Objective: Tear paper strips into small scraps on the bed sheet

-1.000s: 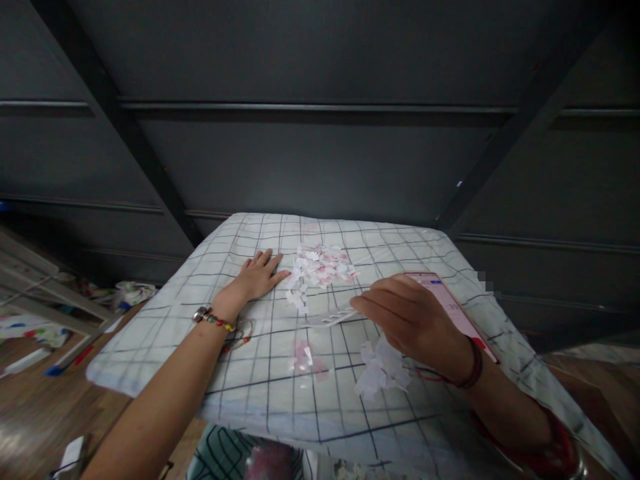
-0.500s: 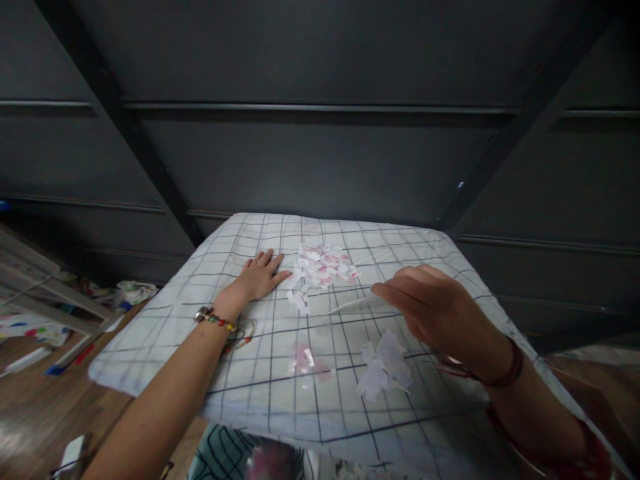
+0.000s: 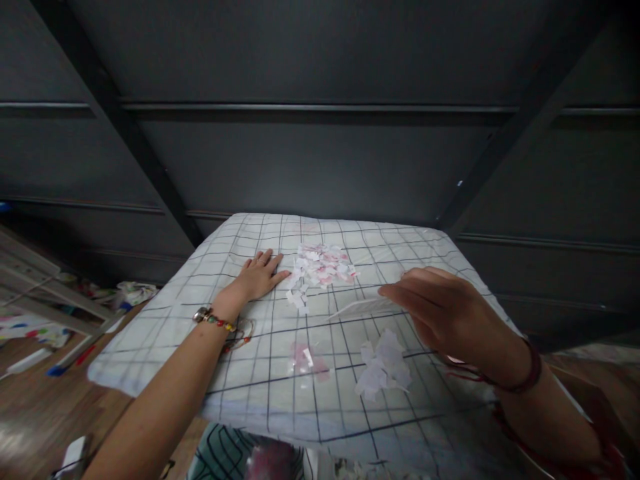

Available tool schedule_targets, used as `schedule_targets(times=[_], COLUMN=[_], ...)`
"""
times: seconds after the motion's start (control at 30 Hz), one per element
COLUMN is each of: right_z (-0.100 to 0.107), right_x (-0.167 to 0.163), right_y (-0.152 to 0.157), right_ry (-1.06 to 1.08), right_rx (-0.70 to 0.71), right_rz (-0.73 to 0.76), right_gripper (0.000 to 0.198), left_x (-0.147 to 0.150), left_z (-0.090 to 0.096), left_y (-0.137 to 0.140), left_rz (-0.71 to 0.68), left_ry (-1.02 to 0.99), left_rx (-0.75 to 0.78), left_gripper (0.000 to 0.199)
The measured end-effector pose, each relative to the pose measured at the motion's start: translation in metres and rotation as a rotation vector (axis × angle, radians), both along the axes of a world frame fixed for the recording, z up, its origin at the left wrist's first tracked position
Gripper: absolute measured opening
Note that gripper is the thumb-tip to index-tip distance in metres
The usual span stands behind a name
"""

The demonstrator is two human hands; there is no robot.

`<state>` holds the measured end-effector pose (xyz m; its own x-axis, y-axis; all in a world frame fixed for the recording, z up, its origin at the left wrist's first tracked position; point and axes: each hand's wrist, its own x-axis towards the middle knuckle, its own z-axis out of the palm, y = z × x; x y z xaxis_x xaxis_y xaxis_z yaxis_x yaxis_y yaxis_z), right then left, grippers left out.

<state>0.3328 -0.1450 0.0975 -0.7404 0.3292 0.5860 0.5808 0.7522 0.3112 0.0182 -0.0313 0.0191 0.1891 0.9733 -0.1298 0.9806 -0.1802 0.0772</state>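
My left hand (image 3: 260,275) lies flat on the checked cloth, fingers spread, its thumb beside a pile of white and pink paper scraps (image 3: 323,265). Above the cloth's right half, my right hand (image 3: 440,310) pinches one end of a thin white sheet (image 3: 363,307). The sheet slants down to the left, below the pile, and its exact kind is unclear. Nearer me lie a smaller heap of white paper pieces (image 3: 383,365) and some pink, shiny pieces (image 3: 309,362). A beaded bracelet hangs from my left wrist.
The white checked cloth (image 3: 165,320) covers a small table against a dark panelled wall (image 3: 320,167). A white metal frame (image 3: 55,287) stands on the wooden floor at left. A pinkish plastic bag (image 3: 270,461) sits below the table's front edge.
My right hand has shifted slightly to the right, and the white sheet has tilted so more of its face shows. My left hand and the paper piles look unchanged.
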Motion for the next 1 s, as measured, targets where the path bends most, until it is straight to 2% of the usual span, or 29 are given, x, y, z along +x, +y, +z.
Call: schedule_targets(times=[0.2,0.43,0.63,1.0], right_z=[-0.009,-0.025,-0.024,-0.024], right_x=[-0.011,-0.026,-0.022,-0.023], right_y=[0.005,0.014,0.014,0.014], right_ry=[0.023,0.045,0.084,0.068], right_rx=[0.052,0.051,0.034,-0.010], right_rz=[-0.031,-0.012,-0.014,0.018], right_gripper=[0.034,0.026,0.033,0.032], left_x=[-0.001,0.002,0.004,0.002], left_z=[-0.002,0.003,0.006,0.002], left_y=[0.001,-0.001,-0.004,-0.001], left_rz=[0.001,0.009,0.008,0.005], left_ry=[0.010,0.011,0.011,0.001], left_rx=[0.001,-0.013,-0.019,-0.016], left_gripper=[0.076,0.074,0.074,0.074])
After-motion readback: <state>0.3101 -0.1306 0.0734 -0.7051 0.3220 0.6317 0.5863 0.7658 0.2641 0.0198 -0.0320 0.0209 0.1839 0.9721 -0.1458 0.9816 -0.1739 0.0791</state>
